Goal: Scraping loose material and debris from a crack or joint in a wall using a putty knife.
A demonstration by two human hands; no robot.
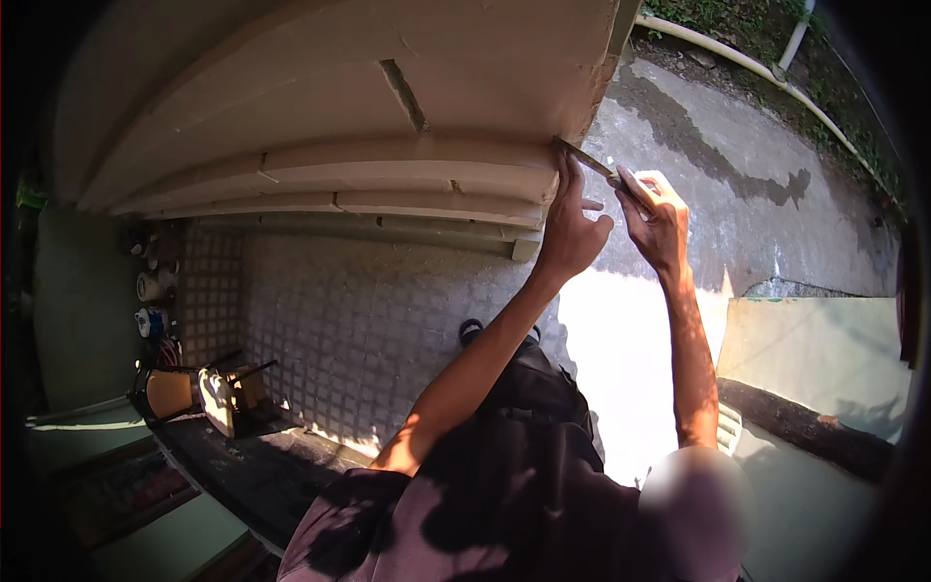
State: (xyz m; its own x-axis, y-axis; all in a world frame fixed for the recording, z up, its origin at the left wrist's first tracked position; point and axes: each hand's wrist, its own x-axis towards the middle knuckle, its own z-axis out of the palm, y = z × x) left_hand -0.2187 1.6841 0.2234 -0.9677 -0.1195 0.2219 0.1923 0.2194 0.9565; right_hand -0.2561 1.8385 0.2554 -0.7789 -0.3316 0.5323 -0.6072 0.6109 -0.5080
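My right hand (654, 218) grips the handle of a narrow flat-bladed tool (585, 157), perhaps a putty knife or scraper. Its blade points up and left, and its tip lies at the corner of a beige wall moulding (451, 156). My left hand (571, 225) is just left of the tool, its raised fingers against the end of the moulding and near the blade; whether they press on the blade I cannot tell. A dark slanted gap (405, 96) shows in the plastered surface (494, 65) further left.
Below the mouldings lies a tiled floor (327, 305). Chairs (169, 393) stand at the lower left by a dark ledge (247, 465), with several containers (149, 286) beyond. Concrete ground (727, 218) and a white pipe (716, 45) lie at the right, near a low pale wall (814, 349).
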